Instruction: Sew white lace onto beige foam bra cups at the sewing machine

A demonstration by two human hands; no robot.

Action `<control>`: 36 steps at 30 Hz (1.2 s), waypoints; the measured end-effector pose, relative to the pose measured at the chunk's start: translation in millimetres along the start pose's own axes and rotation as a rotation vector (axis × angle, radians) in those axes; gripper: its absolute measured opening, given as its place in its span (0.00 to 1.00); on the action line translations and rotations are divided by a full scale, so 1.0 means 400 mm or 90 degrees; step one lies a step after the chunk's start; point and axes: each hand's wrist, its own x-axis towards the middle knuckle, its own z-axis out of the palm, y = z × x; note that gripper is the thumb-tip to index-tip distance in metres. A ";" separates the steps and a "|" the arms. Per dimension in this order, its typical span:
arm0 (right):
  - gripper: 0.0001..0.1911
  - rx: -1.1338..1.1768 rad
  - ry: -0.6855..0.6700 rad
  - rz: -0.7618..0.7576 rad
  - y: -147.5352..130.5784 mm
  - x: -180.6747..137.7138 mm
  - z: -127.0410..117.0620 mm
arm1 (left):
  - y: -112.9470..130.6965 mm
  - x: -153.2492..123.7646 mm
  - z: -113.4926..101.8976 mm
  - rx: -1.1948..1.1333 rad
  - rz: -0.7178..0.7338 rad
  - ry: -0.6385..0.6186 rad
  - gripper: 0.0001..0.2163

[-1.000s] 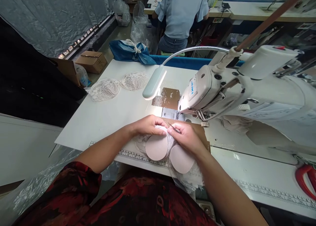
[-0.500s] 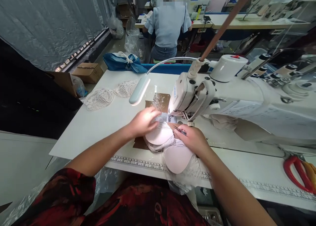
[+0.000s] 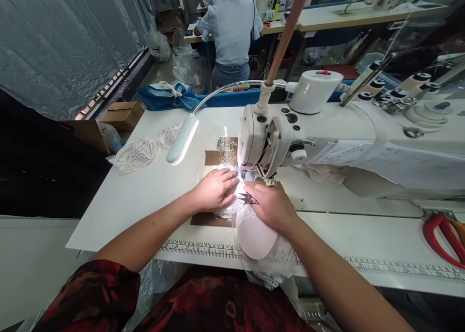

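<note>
My left hand [image 3: 215, 190] lies flat with fingers stretched out over a white lace bra piece [image 3: 232, 207], pressing it on the table just left of the needle. In my right hand [image 3: 273, 206] is a small pair of thread snips [image 3: 249, 198], its blades pointing left over the lace. The fingers of that hand also rest by the fabric near the presser foot. A pale pink bra cup [image 3: 256, 237] hangs toward the table's front edge, with lace around it. The sewing machine [image 3: 257, 133] stands over the work; its needle area is partly hidden.
A lamp [image 3: 183, 138] on a bendy neck reaches over the table. White lace cups [image 3: 137, 155] lie at the far left. Red-handled scissors [image 3: 441, 237] rest at the right. A printed ruler [image 3: 203, 249] runs along the front edge. A person [image 3: 232, 32] sits ahead at another machine.
My left hand has come down from a loose curl to lie flat on the lace, covering the upper cup. My right hand keeps the snips, now pointing more to the left. The view has shifted.
</note>
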 end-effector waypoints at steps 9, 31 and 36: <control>0.19 -0.020 -0.009 0.023 -0.002 0.010 0.013 | -0.052 0.032 -0.014 0.024 0.049 -0.058 0.24; 0.21 0.064 0.002 0.014 -0.005 0.012 0.002 | -0.054 0.024 0.002 0.013 0.043 -0.008 0.20; 0.18 0.179 -0.047 0.152 0.030 -0.035 -0.073 | -0.061 0.019 0.009 0.007 0.013 0.011 0.21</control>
